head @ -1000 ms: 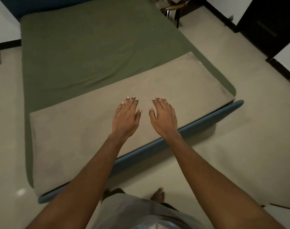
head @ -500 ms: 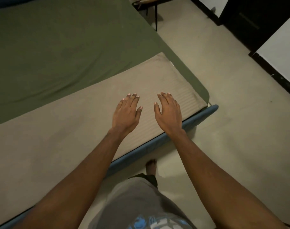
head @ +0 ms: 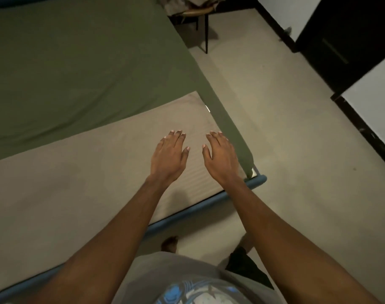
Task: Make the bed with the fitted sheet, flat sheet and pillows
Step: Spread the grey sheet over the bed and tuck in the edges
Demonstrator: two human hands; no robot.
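A: Where's the flat sheet point(head: 95, 185) from where you stand?

B: Folded into a long tan band. It lies along the blue rail point(head: 198, 206) at the foot of the bed, right up against it, and reaches the rail's right-hand end.

A: Heavy, you think?

B: I'd guess not. It looks soft and limp, several layers thick, with a ribbed weave at the end nearest the rail's corner. It should slide easily on the cloth beneath, so a tug at one spot would likely drag it crooked.

A: So where would you take hold?

B: By two corners of the top layer, one in each hand and well spread. Then lift it and shake it out away from the rail.

A: And the hands?

B: Both are over the band just beyond the rail's right end, palms down. The left hand point(head: 168, 157) and right hand point(head: 221, 159) are side by side with a gap between them. The fingers point(head: 176, 137) are straight and close together, gripping nothing. I cannot tell whether the palms touch the cloth.

A: What's underneath?

B: The green fitted sheet point(head: 77, 69) covers the mattress beyond the rail. It has a few soft creases, and its side is pulled down to the rail's corner. I see no pillows. Farther beyond the rail stands a chair point(head: 201, 13) with something heaped on it. Off the rail's right end there's pale floor point(head: 274, 110), then a dark cupboard point(head: 351, 36).
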